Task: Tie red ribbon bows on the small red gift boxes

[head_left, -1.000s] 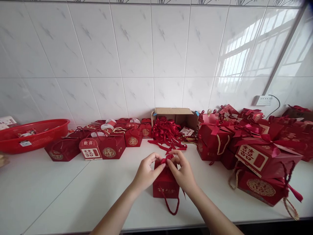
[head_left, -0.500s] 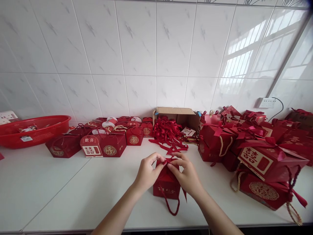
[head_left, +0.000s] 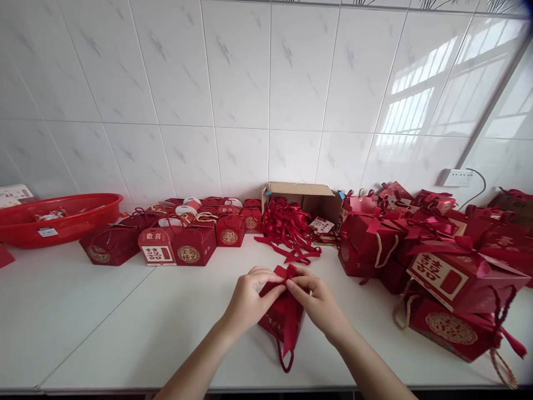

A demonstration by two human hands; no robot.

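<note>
- Head view, the work in hand: a small red gift box [head_left: 280, 321] sits tilted on the white surface [head_left: 125, 311], at the near edge and right in front of the person. A red ribbon [head_left: 290, 273] is gathered at its top.
- Head view, progress: the ribbon looks bunched into a loop or knot at the box's peak, and one tail runs down the front face. It reads as a bow begun but not yet pulled tidy; whether the knot is tight cannot be told. The box's cord handle [head_left: 285, 362] hangs loose toward the surface edge.
- Head view, left hand [head_left: 246, 303]: its grip is narrow, thumb and fingertips pinched on the left side of the ribbon at the box top.
- Head view, right hand [head_left: 320, 303]: also a narrow pinch, closed on the ribbon's right side, with the fingertips of both hands nearly meeting.
- Head view, surroundings: behind the hands lies a heap of loose ribbons [head_left: 287, 225], spilling from an open cardboard box [head_left: 306, 195]. A row of small red boxes [head_left: 189, 244] without bows stands to the left. A pile of bowed boxes [head_left: 441, 261] fills the right. A red basket [head_left: 62, 219] sits far left.
</note>
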